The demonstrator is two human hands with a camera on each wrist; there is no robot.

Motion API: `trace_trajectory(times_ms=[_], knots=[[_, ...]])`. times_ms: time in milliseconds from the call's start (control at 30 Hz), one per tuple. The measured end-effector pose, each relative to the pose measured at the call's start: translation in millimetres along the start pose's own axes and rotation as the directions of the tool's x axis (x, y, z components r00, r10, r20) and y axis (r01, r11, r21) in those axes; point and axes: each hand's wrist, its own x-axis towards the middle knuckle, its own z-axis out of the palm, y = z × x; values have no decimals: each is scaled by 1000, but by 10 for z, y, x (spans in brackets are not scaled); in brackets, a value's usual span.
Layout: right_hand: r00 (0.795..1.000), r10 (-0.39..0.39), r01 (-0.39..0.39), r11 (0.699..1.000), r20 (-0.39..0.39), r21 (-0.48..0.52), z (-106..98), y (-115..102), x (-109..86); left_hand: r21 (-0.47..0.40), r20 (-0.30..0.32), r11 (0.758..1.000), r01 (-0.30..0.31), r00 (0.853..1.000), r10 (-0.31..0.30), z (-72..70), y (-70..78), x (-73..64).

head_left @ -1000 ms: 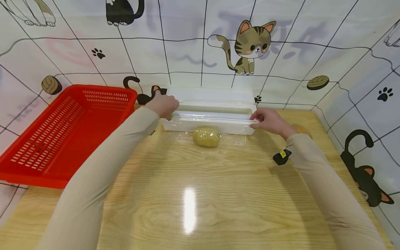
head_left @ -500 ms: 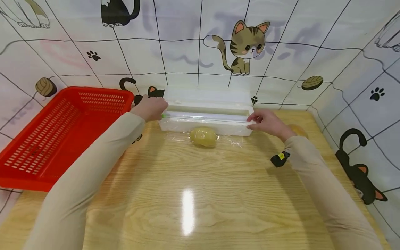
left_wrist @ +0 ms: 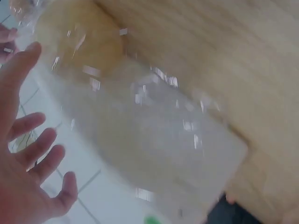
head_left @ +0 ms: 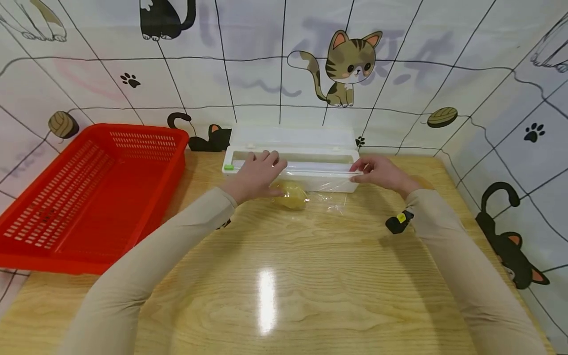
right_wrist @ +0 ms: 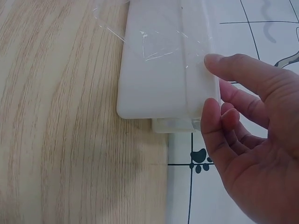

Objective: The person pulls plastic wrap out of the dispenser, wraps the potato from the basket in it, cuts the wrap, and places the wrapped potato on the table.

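A white cling film box [head_left: 326, 183] stands with its lid raised at the back of the table, a roll [head_left: 317, 166] inside it. Clear film [head_left: 330, 201] hangs over its front, against a yellow, potato-like lump [head_left: 294, 195] on the table. My left hand [head_left: 257, 177] reaches over the box's front left part, fingers spread; its thumb overlaps the lump, and contact is unclear. The left wrist view shows this hand [left_wrist: 28, 154] beside the film-covered lump [left_wrist: 79, 39]. At the box's right end, my right hand [head_left: 377, 171] pinches the front edge with thumb and fingers.
A red plastic basket [head_left: 151, 217] stands to the left on the wooden table [head_left: 310, 276]. A tan, rounded thing [head_left: 422, 182] is partly hidden behind my right wrist. Cat-patterned wall covering [head_left: 248, 84] rises behind the box. A green slider [head_left: 228, 167] sits at the box's left end.
My left hand first went left to the box's left end, then came back right over its front, fingers now spread. The right hand keeps its place at the right end.
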Motion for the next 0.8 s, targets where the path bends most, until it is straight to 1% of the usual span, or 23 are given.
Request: trace_trajectory(times_ms=[67,133,200,300,367,467,567,667,733,800], knots=[[1000,-1,1,1000,14,13,-2,-3,7,4,-11,1000,5,1000,-5,62,44,45],[999,3,-4,1000,34,26,-14,-20,11,11,-14,1000,12,1000,-12,92,77,80],[998,19,-21,999,61,36,-45,-49,9,9,-14,1000,26,1000,-26,98,99,109],[994,48,-49,999,94,6,-106,-100,-6,-13,-8,999,47,999,-47,85,111,139],[994,62,-61,998,86,-15,-122,-142,-17,-38,11,997,60,998,-59,76,112,151],[1000,21,-20,997,7,-81,-57,-252,-26,-79,53,994,81,996,-77,75,113,156],[997,-57,48,988,-57,-150,96,-422,3,-111,84,988,109,991,-100,78,113,163],[989,-136,122,968,-50,-218,270,-605,85,-134,97,982,130,988,-117,87,112,186],[987,-155,140,954,-35,-264,367,-702,144,-153,102,979,135,988,-120,93,117,204],[988,-154,138,943,-28,-302,440,-759,197,-175,109,975,134,987,-116,98,126,222]])
